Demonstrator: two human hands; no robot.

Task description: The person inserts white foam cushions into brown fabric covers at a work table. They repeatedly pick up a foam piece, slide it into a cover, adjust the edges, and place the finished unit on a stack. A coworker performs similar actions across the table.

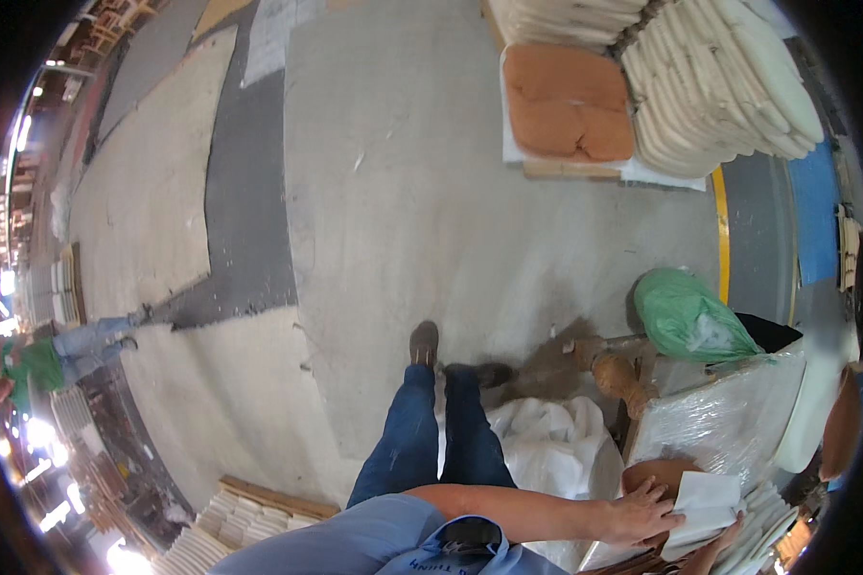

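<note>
My left arm reaches across to the lower right. My left hand (645, 515) lies with its fingers stretched out, its fingertips at the near left edge of a folded white sheet (708, 503). Under and beyond that hand is a brown, rounded pad (657, 473), partly covered. At the lower edge of the picture, my right hand (724, 544) grips the right side of the white sheet, which hides part of its fingers. A stack of thin white pads (765, 522) stands just right of the sheet.
Beside my legs sits a white plastic-wrapped bundle (556, 441). A film-wrapped box (719, 412) bears a green bag (690, 316). Stacked cream cushions (714, 86) and a brown cushion (568, 101) stand far right. Another person (43, 364) is at the far left.
</note>
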